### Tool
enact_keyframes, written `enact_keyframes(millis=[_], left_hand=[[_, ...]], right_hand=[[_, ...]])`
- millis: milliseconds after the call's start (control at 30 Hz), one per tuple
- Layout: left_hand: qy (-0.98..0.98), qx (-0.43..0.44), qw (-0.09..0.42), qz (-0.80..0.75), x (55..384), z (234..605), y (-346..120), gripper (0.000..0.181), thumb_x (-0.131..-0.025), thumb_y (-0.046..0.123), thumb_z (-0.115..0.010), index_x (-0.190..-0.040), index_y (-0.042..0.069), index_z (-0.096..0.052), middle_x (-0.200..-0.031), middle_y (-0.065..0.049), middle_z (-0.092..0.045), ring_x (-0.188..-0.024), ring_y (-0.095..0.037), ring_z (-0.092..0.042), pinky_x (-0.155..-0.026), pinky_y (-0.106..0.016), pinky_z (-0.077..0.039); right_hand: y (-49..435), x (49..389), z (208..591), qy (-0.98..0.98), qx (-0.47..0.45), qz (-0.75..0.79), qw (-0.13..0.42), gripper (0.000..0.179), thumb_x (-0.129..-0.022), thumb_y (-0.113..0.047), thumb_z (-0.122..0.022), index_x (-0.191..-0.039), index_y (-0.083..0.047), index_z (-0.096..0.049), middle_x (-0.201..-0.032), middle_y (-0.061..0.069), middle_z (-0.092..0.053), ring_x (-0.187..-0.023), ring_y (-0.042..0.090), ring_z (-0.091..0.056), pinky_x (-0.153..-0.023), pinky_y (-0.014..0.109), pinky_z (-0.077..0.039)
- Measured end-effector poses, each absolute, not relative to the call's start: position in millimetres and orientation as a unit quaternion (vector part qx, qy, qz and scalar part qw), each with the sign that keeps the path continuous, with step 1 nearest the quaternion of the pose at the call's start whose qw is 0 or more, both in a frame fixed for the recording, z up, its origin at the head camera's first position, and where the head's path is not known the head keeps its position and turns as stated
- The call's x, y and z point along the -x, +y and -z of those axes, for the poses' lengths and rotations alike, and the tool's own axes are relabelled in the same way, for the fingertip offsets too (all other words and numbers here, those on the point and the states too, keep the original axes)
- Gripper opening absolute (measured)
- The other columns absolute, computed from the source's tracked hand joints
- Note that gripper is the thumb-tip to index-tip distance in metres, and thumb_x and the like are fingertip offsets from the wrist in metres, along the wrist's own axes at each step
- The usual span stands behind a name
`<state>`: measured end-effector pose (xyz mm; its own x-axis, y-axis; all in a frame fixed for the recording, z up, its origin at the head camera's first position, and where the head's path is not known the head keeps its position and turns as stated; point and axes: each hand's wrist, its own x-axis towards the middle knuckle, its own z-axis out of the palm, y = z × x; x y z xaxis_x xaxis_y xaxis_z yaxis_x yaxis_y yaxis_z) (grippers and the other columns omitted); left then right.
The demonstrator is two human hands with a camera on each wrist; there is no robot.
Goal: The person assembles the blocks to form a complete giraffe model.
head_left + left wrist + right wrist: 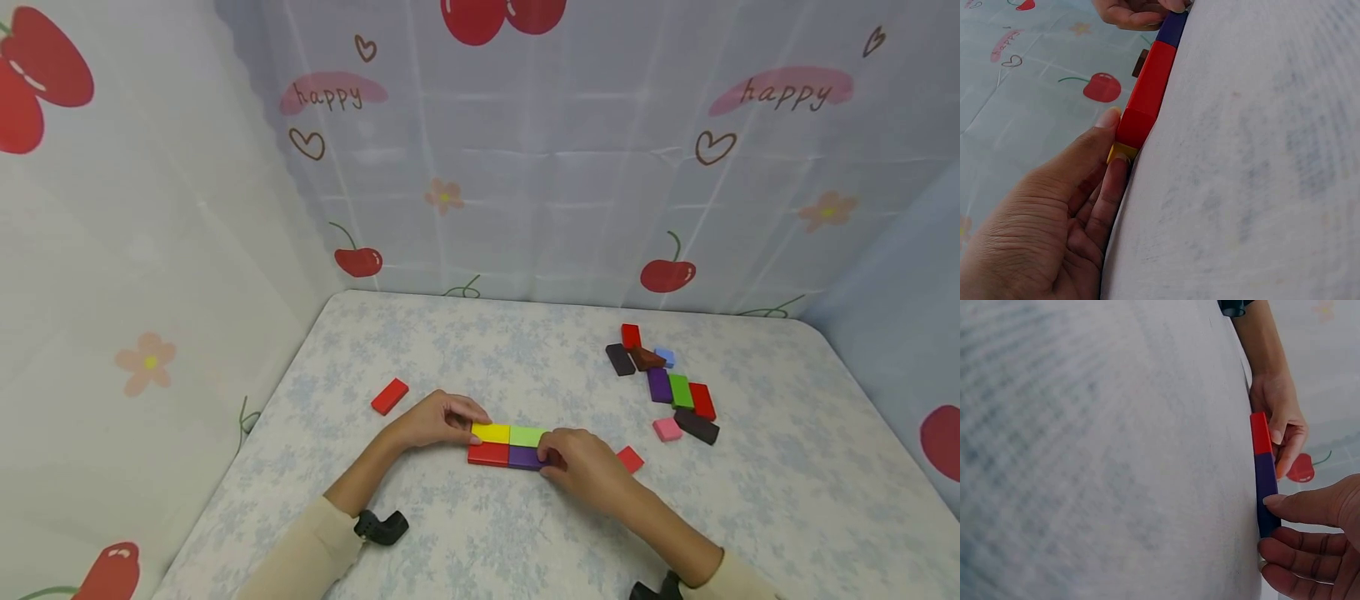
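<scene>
Four coloured blocks lie side by side as a flat two-by-two rectangle on the table. At the back are a yellow block point(491, 432) and a light green block point(527, 437); in front of them, a red block point(488, 454) and a purple block point(525, 457). My left hand point(438, 419) pinches the yellow block at its left end, thumb by the seam with the red one. At the other end, my right hand point(588, 467) grips the purple block point(1266, 487), its thumb on the front side and its fingers bent around the right end.
A loose red block point(390, 397) lies left of the rectangle, and another red block point(629, 459) sits beyond my right hand. Further back right is a scattered group with a brown triangular block point(647, 358), a green block point(681, 391), a dark block point(696, 426) and a pink block point(667, 429).
</scene>
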<state>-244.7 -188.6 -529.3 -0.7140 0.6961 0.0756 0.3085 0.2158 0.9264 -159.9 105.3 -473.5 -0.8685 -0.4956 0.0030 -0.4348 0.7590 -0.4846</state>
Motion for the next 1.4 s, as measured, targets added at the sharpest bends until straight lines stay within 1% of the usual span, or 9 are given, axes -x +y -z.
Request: enact_keyframes(millis=[233,367,500,767,1033,1133,1233,1300,1400], left_hand=[[0.754,-0.333,0.182,-0.535,244.6,531.4,-189.3,0.033,-0.085,0.010,-0.083,-0.118,0.010,-0.078,-0.113,-0.004,-0.073,-0.085,-0.015,-0.064,-0.073,-0.027,-0.055],[0.753,-0.335,0.181,-0.537,245.2,532.8,-189.2,0.033,-0.085,0.009,-0.083,-0.118,0.009,-0.078,-0.114,-0.005,-0.073,-0.084,-0.015,-0.064,-0.072,-0.027,-0.055],[0.754,-0.334,0.181,-0.535,245.7,532.7,-189.2,0.034,-0.085,0.010,-0.083,-0.118,0.010,-0.078,-0.114,-0.003,-0.073,-0.084,-0.016,-0.064,-0.072,-0.027,-0.055],[0.766,-0.329,0.183,-0.522,244.1,533.4,-189.9,0.033,-0.085,0.012,-0.083,-0.118,0.013,-0.078,-0.113,-0.001,-0.073,-0.085,-0.014,-0.064,-0.072,-0.026,-0.055],[0.764,-0.332,0.177,-0.525,244.9,532.5,-189.4,0.033,-0.085,0.012,-0.084,-0.118,0.013,-0.078,-0.113,-0.001,-0.073,-0.085,-0.015,-0.063,-0.072,-0.026,-0.055],[0.762,-0.336,0.178,-0.525,245.8,532.8,-189.7,0.034,-0.085,0.012,-0.084,-0.118,0.013,-0.078,-0.113,-0.001,-0.073,-0.085,-0.015,-0.063,-0.072,-0.026,-0.055],[0.760,-0.339,0.178,-0.526,246.3,533.3,-189.7,0.034,-0.085,0.012,-0.084,-0.118,0.012,-0.078,-0.113,-0.001,-0.073,-0.085,-0.016,-0.063,-0.072,-0.026,-0.055],[0.760,-0.339,0.178,-0.526,246.4,533.3,-189.4,0.033,-0.085,0.012,-0.084,-0.118,0.012,-0.078,-0.113,-0.001,-0.073,-0.085,-0.016,-0.063,-0.072,-0.026,-0.055],[0.759,-0.337,0.177,-0.528,246.3,533.4,-189.3,0.033,-0.085,0.011,-0.083,-0.118,0.012,-0.078,-0.113,-0.001,-0.073,-0.085,-0.015,-0.063,-0.072,-0.026,-0.055]], right_hand=[[105.4,157.8,471.7,0.938,0.239,0.243,0.066,0.017,-0.082,-0.012,-0.086,-0.090,-0.018,-0.072,-0.077,-0.012,-0.058,-0.071,0.008,-0.050,-0.064,0.024,-0.046],[111.6,152.9,464.0,0.940,0.231,0.245,0.051,0.015,-0.082,-0.015,-0.086,-0.090,-0.019,-0.073,-0.077,-0.014,-0.058,-0.070,0.006,-0.051,-0.063,0.022,-0.047],[124.6,148.4,454.7,0.945,0.223,0.241,0.010,0.016,-0.082,-0.016,-0.086,-0.091,-0.020,-0.073,-0.080,-0.016,-0.062,-0.070,0.004,-0.054,-0.062,0.021,-0.047],[168.4,145.4,446.3,0.949,0.200,0.233,-0.078,0.018,-0.080,-0.015,-0.088,-0.092,-0.019,-0.075,-0.087,-0.013,-0.069,-0.076,0.008,-0.063,-0.064,0.023,-0.052],[226.0,149.5,443.0,0.947,0.172,0.231,-0.140,0.022,-0.078,-0.010,-0.088,-0.096,-0.012,-0.075,-0.088,-0.002,-0.071,-0.073,0.014,-0.063,-0.062,0.031,-0.056],[246.5,151.6,445.9,0.949,0.160,0.227,-0.151,0.024,-0.078,-0.008,-0.088,-0.098,-0.008,-0.075,-0.089,0.001,-0.071,-0.073,0.016,-0.063,-0.062,0.031,-0.056],[265.4,153.6,451.2,0.951,0.144,0.219,-0.162,0.026,-0.076,-0.006,-0.088,-0.098,-0.006,-0.075,-0.090,0.007,-0.071,-0.070,0.019,-0.063,-0.059,0.029,-0.053],[277.0,154.5,455.4,0.952,0.136,0.216,-0.169,0.027,-0.074,-0.005,-0.089,-0.098,-0.005,-0.075,-0.091,0.011,-0.071,-0.069,0.021,-0.064,-0.057,0.031,-0.054],[291.6,156.8,461.7,0.958,0.115,0.210,-0.160,0.028,-0.075,-0.006,-0.089,-0.098,-0.004,-0.074,-0.094,0.017,-0.071,-0.067,0.025,-0.065,-0.056,0.035,-0.053]])
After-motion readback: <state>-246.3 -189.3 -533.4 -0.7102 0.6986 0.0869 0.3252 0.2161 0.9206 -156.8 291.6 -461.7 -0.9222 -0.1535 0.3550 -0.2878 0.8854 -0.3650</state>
